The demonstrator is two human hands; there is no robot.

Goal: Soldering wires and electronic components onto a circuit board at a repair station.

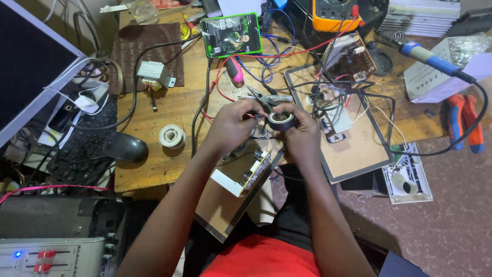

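My right hand (302, 134) grips a roll of black insulating tape (282, 119) over the middle of the wooden bench (169, 110). My left hand (233, 124) pinches something small right beside the roll, at the ends of red and black wires; what exactly it pinches is hidden by the fingers. A small circuit board (256, 164) sits just below both hands on a tilted framed panel (225, 202). Pliers (266, 98) lie just beyond my fingers.
A spool of solder (171, 136), a computer mouse (126, 147) and a small transformer (152, 74) lie to the left. A blue soldering iron (430, 59), red-handled cutters (464, 125), an orange multimeter (335, 15) and a circuit board (351, 59) are to the right and back. Tangled wires cross the bench.
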